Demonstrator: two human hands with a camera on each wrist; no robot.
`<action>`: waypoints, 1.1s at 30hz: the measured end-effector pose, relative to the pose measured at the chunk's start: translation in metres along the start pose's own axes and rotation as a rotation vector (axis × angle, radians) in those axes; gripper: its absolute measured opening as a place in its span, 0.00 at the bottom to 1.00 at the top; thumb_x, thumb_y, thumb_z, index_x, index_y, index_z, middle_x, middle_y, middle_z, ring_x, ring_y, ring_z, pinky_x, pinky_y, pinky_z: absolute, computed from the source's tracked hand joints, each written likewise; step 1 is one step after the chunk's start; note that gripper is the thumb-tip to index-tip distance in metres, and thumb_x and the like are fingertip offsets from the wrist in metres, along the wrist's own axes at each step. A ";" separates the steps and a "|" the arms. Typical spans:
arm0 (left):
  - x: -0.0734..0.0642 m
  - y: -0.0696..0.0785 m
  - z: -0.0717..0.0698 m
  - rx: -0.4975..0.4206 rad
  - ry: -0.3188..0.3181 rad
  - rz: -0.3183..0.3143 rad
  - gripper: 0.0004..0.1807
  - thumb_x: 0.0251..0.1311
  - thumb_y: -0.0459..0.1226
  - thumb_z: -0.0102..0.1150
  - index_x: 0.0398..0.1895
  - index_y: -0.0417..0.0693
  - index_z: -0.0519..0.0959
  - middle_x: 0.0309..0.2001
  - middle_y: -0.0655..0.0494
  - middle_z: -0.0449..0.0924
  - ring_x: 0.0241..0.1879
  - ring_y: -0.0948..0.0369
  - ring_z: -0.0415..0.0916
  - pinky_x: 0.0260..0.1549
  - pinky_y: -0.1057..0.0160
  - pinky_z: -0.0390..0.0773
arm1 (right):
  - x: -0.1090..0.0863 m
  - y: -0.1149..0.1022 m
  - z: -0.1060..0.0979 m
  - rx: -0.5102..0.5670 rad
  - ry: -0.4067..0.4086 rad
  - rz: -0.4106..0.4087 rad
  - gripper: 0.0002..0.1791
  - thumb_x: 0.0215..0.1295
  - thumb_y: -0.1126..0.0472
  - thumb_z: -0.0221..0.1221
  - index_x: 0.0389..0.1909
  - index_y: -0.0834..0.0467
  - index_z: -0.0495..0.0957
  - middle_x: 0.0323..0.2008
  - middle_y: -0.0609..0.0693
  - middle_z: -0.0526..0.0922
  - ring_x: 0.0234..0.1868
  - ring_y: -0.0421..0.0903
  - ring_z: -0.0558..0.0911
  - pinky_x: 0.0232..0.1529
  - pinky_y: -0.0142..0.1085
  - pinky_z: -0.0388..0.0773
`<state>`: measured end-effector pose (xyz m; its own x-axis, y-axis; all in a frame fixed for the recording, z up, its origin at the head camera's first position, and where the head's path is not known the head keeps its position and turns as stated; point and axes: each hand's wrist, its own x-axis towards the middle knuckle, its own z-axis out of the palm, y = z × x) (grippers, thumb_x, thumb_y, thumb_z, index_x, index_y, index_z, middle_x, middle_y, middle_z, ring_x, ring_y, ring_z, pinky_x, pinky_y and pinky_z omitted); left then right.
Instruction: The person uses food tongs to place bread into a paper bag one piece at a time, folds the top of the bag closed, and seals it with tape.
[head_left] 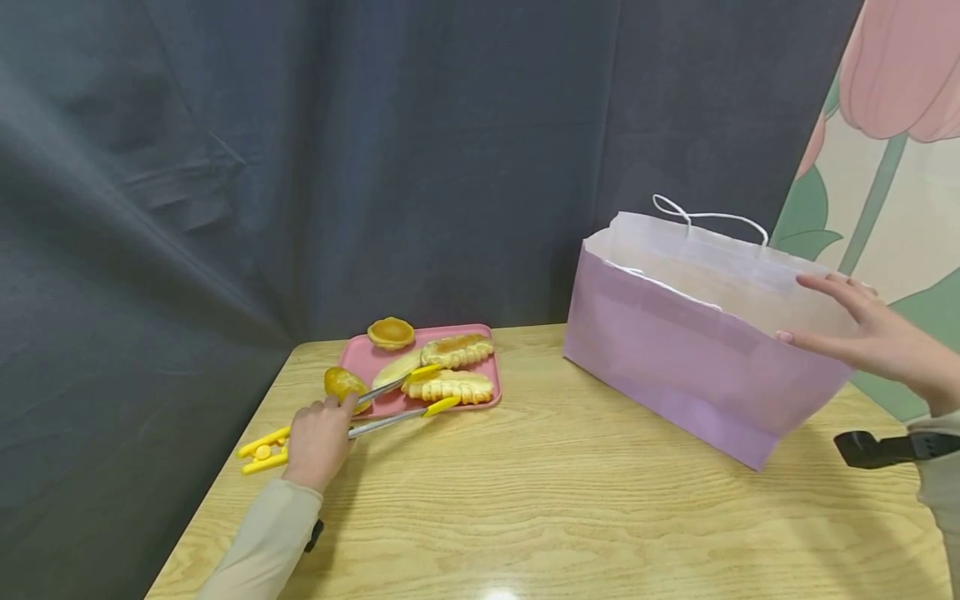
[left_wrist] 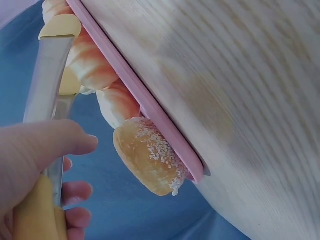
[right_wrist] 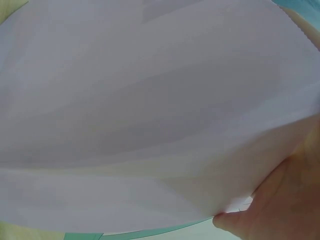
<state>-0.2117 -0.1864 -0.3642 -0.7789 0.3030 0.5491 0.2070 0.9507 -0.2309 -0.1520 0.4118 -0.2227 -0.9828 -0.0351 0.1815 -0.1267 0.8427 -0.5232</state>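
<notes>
My left hand (head_left: 318,442) grips a pair of tongs (head_left: 386,423) with metal arms and yellow handles and tips. The arms stand apart, their tips at the near edge of a pink tray (head_left: 495,375). One tip overlaps the nearer ridged bread roll (head_left: 457,387) in the head view; the other is in front of the tray. A sugar-coated bun (left_wrist: 147,155) sits at the tray's corner, close to the left hand. At the right, my right hand (head_left: 873,333) touches the side of a lilac paper bag (head_left: 675,367), fingers extended near its open rim.
Another ridged roll (head_left: 456,351), a pale flat bun (head_left: 396,369) and a round golden tart-shaped pastry (head_left: 391,333) are on the tray. White cord handles (head_left: 723,217) rise from the bag. A dark curtain (head_left: 450,167) hangs behind the wooden table (head_left: 525,500).
</notes>
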 end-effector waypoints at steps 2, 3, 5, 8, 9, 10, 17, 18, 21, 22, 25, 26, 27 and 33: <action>0.000 0.001 0.000 -0.009 0.000 -0.010 0.26 0.31 0.36 0.76 0.37 0.45 0.75 0.24 0.46 0.77 0.20 0.52 0.71 0.20 0.56 0.71 | 0.000 0.000 0.000 0.001 0.001 -0.001 0.48 0.62 0.51 0.58 0.73 0.55 0.38 0.72 0.59 0.20 0.70 0.62 0.18 0.58 0.72 0.28; 0.001 0.001 0.000 -0.014 -0.001 -0.016 0.26 0.31 0.35 0.76 0.38 0.45 0.75 0.25 0.45 0.77 0.20 0.52 0.72 0.20 0.56 0.71 | 0.000 0.000 0.000 0.002 0.003 -0.003 0.48 0.62 0.51 0.58 0.73 0.55 0.38 0.72 0.59 0.21 0.70 0.62 0.19 0.58 0.72 0.28; 0.001 0.002 0.002 -0.022 0.001 -0.025 0.26 0.31 0.34 0.76 0.38 0.44 0.74 0.25 0.45 0.77 0.21 0.51 0.72 0.21 0.56 0.72 | 0.000 0.001 0.000 0.002 0.006 -0.005 0.48 0.62 0.51 0.57 0.73 0.55 0.38 0.72 0.59 0.21 0.70 0.61 0.19 0.58 0.72 0.28; 0.002 0.003 0.004 -0.022 0.006 -0.026 0.25 0.31 0.33 0.75 0.37 0.45 0.74 0.25 0.45 0.77 0.21 0.51 0.72 0.20 0.56 0.71 | -0.001 0.002 0.000 0.003 0.012 -0.011 0.47 0.61 0.51 0.58 0.73 0.56 0.39 0.72 0.59 0.22 0.70 0.60 0.19 0.58 0.72 0.28; 0.002 0.003 0.005 -0.018 0.007 -0.024 0.25 0.32 0.34 0.75 0.37 0.46 0.74 0.24 0.45 0.77 0.21 0.51 0.72 0.20 0.56 0.71 | -0.001 0.002 0.000 0.003 0.013 -0.011 0.47 0.61 0.51 0.58 0.73 0.56 0.39 0.72 0.59 0.22 0.70 0.60 0.18 0.58 0.72 0.28; 0.002 0.003 0.006 -0.016 0.012 -0.021 0.24 0.32 0.34 0.75 0.36 0.46 0.74 0.24 0.46 0.76 0.20 0.51 0.72 0.19 0.57 0.70 | -0.001 0.002 0.000 0.004 0.013 -0.011 0.47 0.61 0.51 0.58 0.73 0.56 0.39 0.72 0.59 0.21 0.70 0.60 0.18 0.58 0.72 0.28; 0.000 0.005 0.010 -0.017 0.030 -0.023 0.23 0.31 0.32 0.74 0.32 0.47 0.71 0.20 0.46 0.75 0.16 0.52 0.70 0.12 0.58 0.67 | 0.000 0.001 0.000 -0.001 0.006 -0.002 0.48 0.61 0.51 0.58 0.73 0.56 0.38 0.72 0.60 0.21 0.69 0.62 0.18 0.57 0.73 0.28; 0.000 0.006 0.010 -0.022 0.028 -0.028 0.22 0.32 0.31 0.74 0.32 0.47 0.71 0.19 0.46 0.74 0.16 0.52 0.70 0.12 0.58 0.67 | 0.000 0.001 0.001 -0.001 0.007 -0.001 0.48 0.61 0.51 0.58 0.73 0.56 0.39 0.72 0.61 0.21 0.69 0.62 0.18 0.57 0.73 0.29; -0.001 0.006 0.012 -0.038 0.028 -0.042 0.21 0.34 0.30 0.72 0.31 0.47 0.71 0.18 0.46 0.73 0.15 0.52 0.70 0.11 0.58 0.67 | 0.000 0.000 0.001 0.002 0.007 0.001 0.48 0.61 0.51 0.58 0.73 0.57 0.39 0.72 0.61 0.22 0.69 0.62 0.18 0.57 0.73 0.29; -0.002 0.006 0.012 -0.048 0.028 -0.046 0.21 0.34 0.29 0.72 0.31 0.47 0.70 0.18 0.46 0.73 0.14 0.52 0.69 0.11 0.58 0.66 | 0.000 0.000 0.001 0.001 0.006 0.003 0.48 0.61 0.51 0.58 0.73 0.57 0.39 0.72 0.61 0.22 0.69 0.63 0.18 0.57 0.73 0.29; -0.003 0.005 0.012 -0.067 0.035 -0.054 0.21 0.34 0.30 0.72 0.30 0.47 0.70 0.17 0.47 0.73 0.13 0.53 0.69 0.10 0.57 0.67 | -0.001 -0.001 0.001 0.007 0.005 0.003 0.48 0.61 0.51 0.58 0.73 0.57 0.39 0.72 0.61 0.23 0.69 0.63 0.19 0.57 0.73 0.30; -0.003 0.005 0.012 -0.073 0.034 -0.056 0.20 0.34 0.30 0.73 0.30 0.47 0.70 0.17 0.47 0.73 0.13 0.53 0.69 0.10 0.57 0.67 | -0.001 -0.001 0.001 0.006 0.004 0.004 0.48 0.61 0.51 0.58 0.73 0.57 0.39 0.72 0.61 0.22 0.69 0.63 0.19 0.57 0.73 0.30; -0.003 0.005 0.011 -0.080 0.031 -0.058 0.20 0.35 0.30 0.73 0.30 0.47 0.71 0.17 0.47 0.73 0.13 0.53 0.70 0.10 0.57 0.67 | -0.001 -0.001 0.000 0.006 0.006 0.001 0.48 0.61 0.51 0.58 0.73 0.57 0.39 0.72 0.61 0.23 0.70 0.63 0.19 0.57 0.73 0.30; -0.004 0.004 0.006 -0.119 -0.014 -0.084 0.19 0.38 0.33 0.73 0.30 0.48 0.71 0.18 0.46 0.74 0.13 0.52 0.72 0.10 0.56 0.67 | 0.000 0.001 0.000 0.006 0.005 0.003 0.48 0.62 0.51 0.58 0.73 0.55 0.38 0.72 0.59 0.23 0.70 0.60 0.18 0.58 0.73 0.31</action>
<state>-0.2118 -0.1843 -0.3720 -0.8044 0.2221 0.5510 0.2090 0.9740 -0.0875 -0.1518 0.4126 -0.2234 -0.9826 -0.0299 0.1835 -0.1243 0.8398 -0.5285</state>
